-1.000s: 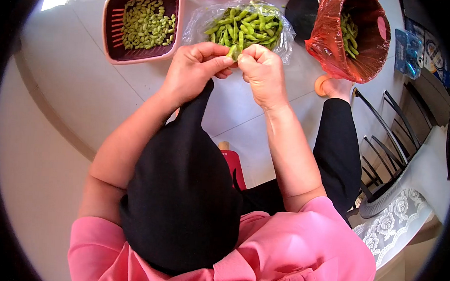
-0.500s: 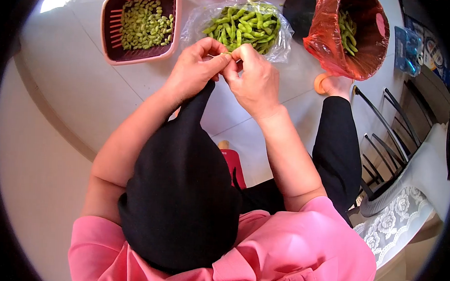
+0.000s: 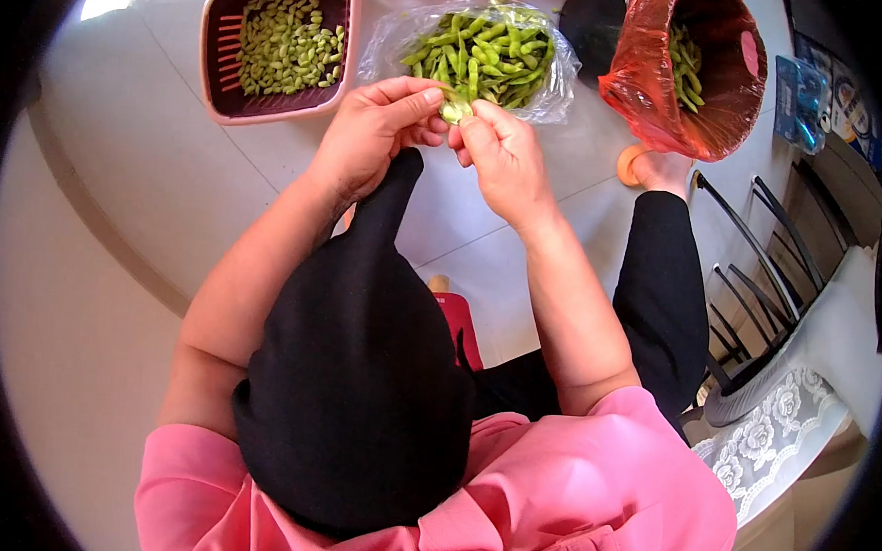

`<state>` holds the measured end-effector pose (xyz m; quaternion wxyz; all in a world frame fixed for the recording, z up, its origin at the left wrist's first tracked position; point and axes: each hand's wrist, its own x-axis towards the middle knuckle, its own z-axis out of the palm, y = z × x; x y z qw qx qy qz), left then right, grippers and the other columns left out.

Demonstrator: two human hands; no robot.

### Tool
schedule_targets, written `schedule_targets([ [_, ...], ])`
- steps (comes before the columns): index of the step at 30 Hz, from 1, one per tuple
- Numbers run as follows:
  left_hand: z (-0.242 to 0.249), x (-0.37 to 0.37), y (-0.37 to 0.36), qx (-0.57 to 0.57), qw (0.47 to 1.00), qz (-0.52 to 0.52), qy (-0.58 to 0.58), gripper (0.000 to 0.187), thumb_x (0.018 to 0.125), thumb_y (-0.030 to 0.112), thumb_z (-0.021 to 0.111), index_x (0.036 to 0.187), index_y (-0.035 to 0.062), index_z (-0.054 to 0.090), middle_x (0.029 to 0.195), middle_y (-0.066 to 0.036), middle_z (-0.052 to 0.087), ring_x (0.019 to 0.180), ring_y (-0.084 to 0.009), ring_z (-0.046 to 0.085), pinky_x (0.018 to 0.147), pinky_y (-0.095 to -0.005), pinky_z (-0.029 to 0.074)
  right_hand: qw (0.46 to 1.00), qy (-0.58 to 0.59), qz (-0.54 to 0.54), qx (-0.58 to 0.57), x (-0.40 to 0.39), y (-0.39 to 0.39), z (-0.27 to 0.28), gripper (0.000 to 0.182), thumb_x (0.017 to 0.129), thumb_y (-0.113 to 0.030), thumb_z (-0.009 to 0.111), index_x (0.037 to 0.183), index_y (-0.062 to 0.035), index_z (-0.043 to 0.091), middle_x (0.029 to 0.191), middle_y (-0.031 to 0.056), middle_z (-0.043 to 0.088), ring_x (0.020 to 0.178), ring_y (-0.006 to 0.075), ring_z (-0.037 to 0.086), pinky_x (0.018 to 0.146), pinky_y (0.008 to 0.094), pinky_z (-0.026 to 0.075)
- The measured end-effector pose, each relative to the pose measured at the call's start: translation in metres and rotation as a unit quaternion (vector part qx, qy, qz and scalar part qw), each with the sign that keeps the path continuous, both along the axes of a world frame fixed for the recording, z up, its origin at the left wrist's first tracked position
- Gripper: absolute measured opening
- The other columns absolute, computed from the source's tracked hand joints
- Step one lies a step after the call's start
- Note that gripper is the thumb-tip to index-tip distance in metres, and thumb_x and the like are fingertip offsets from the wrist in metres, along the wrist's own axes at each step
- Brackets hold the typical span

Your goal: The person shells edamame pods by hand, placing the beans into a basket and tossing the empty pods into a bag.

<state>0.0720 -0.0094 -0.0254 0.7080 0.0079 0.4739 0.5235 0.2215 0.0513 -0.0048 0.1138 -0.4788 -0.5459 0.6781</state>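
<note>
Between my two hands is a split edamame pod (image 3: 455,112), its pale green inside showing. My left hand (image 3: 386,126) pinches one side of it between thumb and fingers. On the other side, my right hand (image 3: 506,159) grips the pod with thumb and forefinger. Just beyond lies a clear plastic bag (image 3: 562,81) spread under a heap of whole green pods (image 3: 488,52). To the left stands a pink and dark basket (image 3: 272,119) with shelled beans (image 3: 289,42) in it.
A bin lined with a red plastic bag (image 3: 641,117) stands at the upper right, with green pods (image 3: 683,65) inside. My foot in an orange slipper (image 3: 627,165) is right below it. A black-legged chair (image 3: 772,268) and a white lace cloth (image 3: 761,432) are at the right.
The pod has come open, and its pale inside now shows. My fingertips have moved slightly apart, the right hand turning and shifting a little right and down.
</note>
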Motion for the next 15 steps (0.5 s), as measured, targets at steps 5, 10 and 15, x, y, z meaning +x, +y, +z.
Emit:
schedule_targets([
  [5, 0.004, 0.002, 0.000, -0.022, 0.983, -0.093, 0.158, 0.020, 0.090, 0.012, 0.053, 0.103, -0.0011, 0.059, 0.083, -0.004, 0.063, 0.069, -0.0083, 0.059, 0.064, -0.0207, 0.049, 0.963, -0.114, 0.095, 0.226, -0.006, -0.005, 0.012, 0.018, 0.079, -0.015, 0.055, 0.067, -0.0017, 0.054, 0.059, 0.0135, 0.056, 0.051, 0.0267, 0.056, 0.048, 0.0355, 0.042],
  [10, 0.002, 0.007, -0.002, 0.008, 0.987, -0.102, 0.126, 0.020, 0.091, 0.018, 0.051, 0.093, -0.0001, 0.060, 0.074, -0.001, 0.059, 0.064, -0.0074, 0.054, 0.058, -0.0207, 0.046, 0.956, -0.129, 0.074, 0.253, -0.012, -0.008, 0.012, 0.019, 0.076, -0.017, 0.056, 0.065, -0.0024, 0.054, 0.060, 0.0140, 0.055, 0.051, 0.0283, 0.054, 0.047, 0.0365, 0.042],
  [15, 0.005, 0.008, -0.004, 0.049, 0.981, -0.135, 0.130, 0.023, 0.093, 0.025, 0.048, 0.086, 0.0048, 0.058, 0.069, 0.002, 0.053, 0.060, -0.0047, 0.046, 0.050, -0.0191, 0.038, 0.998, -0.049, 0.038, 0.004, -0.005, 0.004, 0.006, 0.023, 0.077, -0.020, 0.054, 0.063, -0.0015, 0.057, 0.054, 0.0077, 0.052, 0.049, 0.0144, 0.051, 0.048, 0.0312, 0.040],
])
